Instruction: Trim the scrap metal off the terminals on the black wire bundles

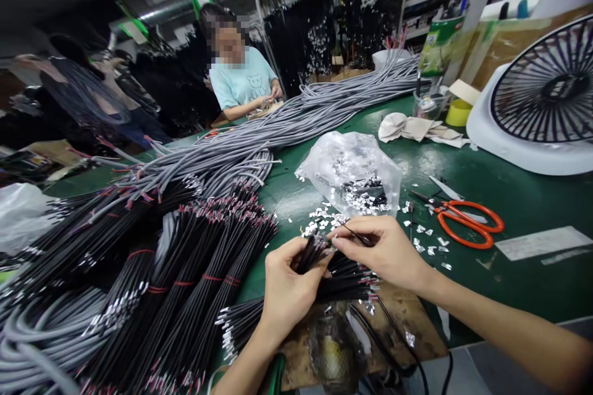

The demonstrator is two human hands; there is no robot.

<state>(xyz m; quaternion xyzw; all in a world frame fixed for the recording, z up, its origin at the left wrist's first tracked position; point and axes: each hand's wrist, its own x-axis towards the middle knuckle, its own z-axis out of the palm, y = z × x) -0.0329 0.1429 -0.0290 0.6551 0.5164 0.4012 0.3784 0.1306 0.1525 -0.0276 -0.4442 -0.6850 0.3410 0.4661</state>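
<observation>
My left hand (286, 287) is closed around a small bunch of thin black wires (311, 252), their ends pointing up and right. My right hand (386, 251) pinches at the tips of those wires, with a thin dark wire between thumb and forefinger. Under both hands lies a fan of more black wires (345, 284) on a brown board (407, 315). Just beyond my fingers sits a clear plastic bag (354, 170) of small silver metal terminals, with loose terminals (324, 216) scattered on the green table (509, 185).
Big bundles of black cables (185, 271) and grey cables (259, 142) fill the left and middle. Orange-handled scissors (467, 219) lie to the right, a white fan (542, 99) at far right. Across the table sits a person in a light blue shirt (241, 80).
</observation>
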